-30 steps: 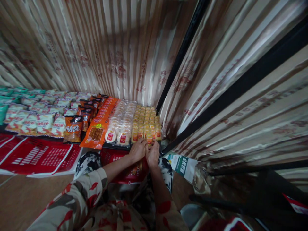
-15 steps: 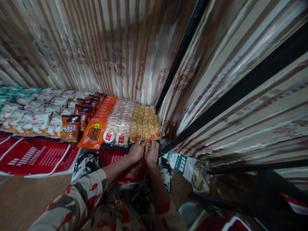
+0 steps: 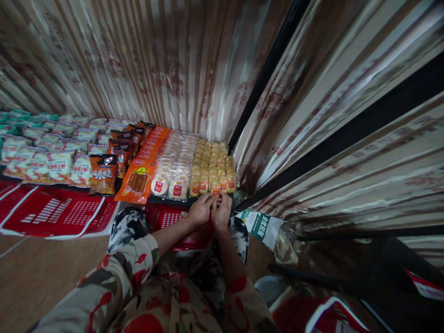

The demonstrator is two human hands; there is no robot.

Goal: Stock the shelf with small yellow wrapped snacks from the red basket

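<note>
My left hand (image 3: 201, 210) and my right hand (image 3: 221, 212) meet at the front edge of the display, fingers closed and fingertips almost together. Between the tips is the lower end of a small yellow snack packet (image 3: 215, 186) with a red and orange label; the fingers cover its bottom. Behind it stand tight rows of the same yellow packets (image 3: 210, 159). To their left lie clear-wrapped round white crackers (image 3: 177, 187) with red labels, then a long orange bag of brown sticks (image 3: 138, 181).
Orange-and-black bags (image 3: 103, 175) and rows of white snack bags (image 3: 59, 165) fill the left. A red basket (image 3: 163, 217) is below the display's edge. Dark poles (image 3: 267, 76) slant before the pleated curtain (image 3: 138, 60). A green-and-white bag (image 3: 262, 227) lies at right.
The display sits slightly higher in view as the camera tilts. My hands stay together at the front yellow packet, with the fingers shifting only slightly.
</note>
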